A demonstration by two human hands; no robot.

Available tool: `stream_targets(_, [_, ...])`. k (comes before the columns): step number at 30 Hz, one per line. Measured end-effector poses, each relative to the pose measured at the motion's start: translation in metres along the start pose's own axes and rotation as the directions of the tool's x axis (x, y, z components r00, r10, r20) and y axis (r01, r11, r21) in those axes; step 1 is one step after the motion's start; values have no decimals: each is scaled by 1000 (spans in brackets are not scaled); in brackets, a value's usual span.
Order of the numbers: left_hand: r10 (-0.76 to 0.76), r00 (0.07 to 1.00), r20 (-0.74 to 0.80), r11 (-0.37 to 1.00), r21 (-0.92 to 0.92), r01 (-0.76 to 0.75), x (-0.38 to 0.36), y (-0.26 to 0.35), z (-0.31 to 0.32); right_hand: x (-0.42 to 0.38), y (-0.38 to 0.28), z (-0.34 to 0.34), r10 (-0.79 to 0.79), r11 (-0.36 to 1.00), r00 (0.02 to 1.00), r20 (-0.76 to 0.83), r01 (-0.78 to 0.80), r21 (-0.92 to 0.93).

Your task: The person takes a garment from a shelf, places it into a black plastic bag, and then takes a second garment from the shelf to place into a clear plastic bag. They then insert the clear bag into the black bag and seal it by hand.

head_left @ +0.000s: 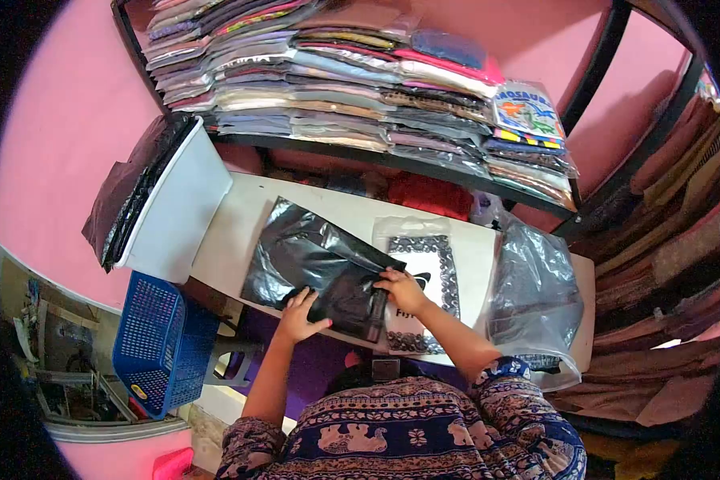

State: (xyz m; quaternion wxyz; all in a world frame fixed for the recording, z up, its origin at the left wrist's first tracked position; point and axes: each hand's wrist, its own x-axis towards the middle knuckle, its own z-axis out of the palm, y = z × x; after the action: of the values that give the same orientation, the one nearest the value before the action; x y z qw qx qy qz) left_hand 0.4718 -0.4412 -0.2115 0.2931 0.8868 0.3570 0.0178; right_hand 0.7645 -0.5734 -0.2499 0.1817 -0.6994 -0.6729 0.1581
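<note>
On the white table a black bag is laid flat, just beside a clear-wrapped packet. The bag appears to be being smoothed or folded; even pressure along its edge seems called for next. By the left hand the near edge is touched, thumb apart from fingers. The right hand's fingers are bent over the right edge; whether it is pinched cannot be told. "FI" is read on the packet, "NOSAUR" on a shelved pack.
</note>
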Motion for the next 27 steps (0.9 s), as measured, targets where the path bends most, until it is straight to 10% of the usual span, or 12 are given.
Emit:
stream_targets(3, [-214,977,26,973,92,211,21,-44,29,-10,11,-7,152,988,970,-188,-153,9])
stream_targets(7, [-347,936,-50,916,196,350,39,-74,33,-54,49,1,571,766,631,-525,-640,62])
stream_targets(9, [-412,911,-29,894,183,410,50,-75,19,-78,44,-17,847,524,441,-297,-785,329])
stream_targets(18, [-519,831,-201,827,128,547,85,-96,-4,-104,19,53,895,397,234,-381,-809,435])
stream_targets(21, [-356,851,-387,891,134,434,84,-72,4,-90,0,70,940,340,280,-193,-786,516])
stream_targets(24, [97,888,-449,984,179,-17,82,-43,20,-90,13,76,770,425,613,177,-699,575])
stream_targets(25, [95,889,-448,984,179,-15,80,-29,23,-83,1,41,652,104,475,591,-828,552])
stream_targets(27, [170,961,-219,985,57,-162,78,-4,28,-82,9,19,599,173,499,626,-844,508])
